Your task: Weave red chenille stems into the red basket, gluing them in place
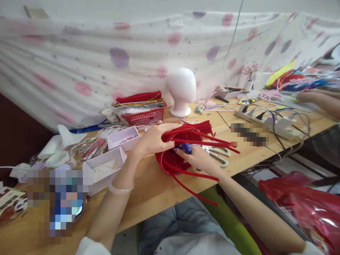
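Observation:
A bundle of red pipe cleaners (198, 136) is bent into a loop shape (172, 161) on the wooden table (148, 191). My left hand (156, 138) lies on top of the red bundle with fingers stretched across it, pressing it. My right hand (196, 157) is closed around a small blue-purple object (187, 147) against the red loop. Loose red stems trail toward the table's front edge. White-handled scissors (219, 156) lie just right of my right hand.
A red basket (145, 115) of craft stock and a white foam head (182, 90) stand behind. Two white trays (106, 166) with beads sit left. A power strip (265, 118) with cables lies right, near another person's hand (316, 97). A red bag (305, 205) hangs below right.

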### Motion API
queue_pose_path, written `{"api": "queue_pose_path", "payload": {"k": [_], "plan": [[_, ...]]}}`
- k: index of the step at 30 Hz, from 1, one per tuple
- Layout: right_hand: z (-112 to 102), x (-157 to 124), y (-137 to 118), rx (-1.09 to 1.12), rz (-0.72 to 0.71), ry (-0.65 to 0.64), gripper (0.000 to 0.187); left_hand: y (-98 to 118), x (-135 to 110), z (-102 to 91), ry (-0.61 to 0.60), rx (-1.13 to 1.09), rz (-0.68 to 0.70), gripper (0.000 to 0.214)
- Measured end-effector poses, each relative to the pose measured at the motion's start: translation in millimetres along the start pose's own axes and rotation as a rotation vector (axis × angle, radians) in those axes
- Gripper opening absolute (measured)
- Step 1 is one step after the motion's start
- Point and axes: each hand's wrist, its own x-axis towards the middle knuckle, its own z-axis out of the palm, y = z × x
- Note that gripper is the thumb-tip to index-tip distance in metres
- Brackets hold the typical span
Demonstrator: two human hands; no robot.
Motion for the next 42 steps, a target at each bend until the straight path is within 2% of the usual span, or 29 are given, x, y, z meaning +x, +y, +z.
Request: {"api": "queue_pose_path", "payload": {"k": [5, 9, 15, 24, 30, 34, 42], "plan": [[3, 3, -4, 0.030, -0.042, 0.007, 0.039, -1, 0, 0.0, -0.003, 0.018, -0.001, 0.059], [0, -2, -4, 0.024, -0.011, -0.039, 0.042, -1, 0, -0.8, 0.000, 0.012, -0.001, 0.059], [-3, -8, -1, 0.014, -0.027, -0.011, 0.039, -1, -1, -1.5, -0.007, 0.015, 0.000, 0.058], [-8, -18, 2, -0.014, 0.016, -0.074, 0.038, 1, 0, -2.1, -0.008, 0.010, 0.008, 0.059], [-8, -17, 3, 0.030, 0.013, -0.066, 0.042, 1, -1, -2.6, -0.011, 0.025, 0.009, 0.059], [-3, -13, 1, 0.078, -0.033, -0.016, 0.038, 1, -1, -3.2, -0.007, 0.021, 0.017, 0.059], [-6, -18, 4, 0.060, 0.001, -0.025, 0.038, 1, -2, -2.0, -0.013, 0.021, 0.019, 0.058]]}}
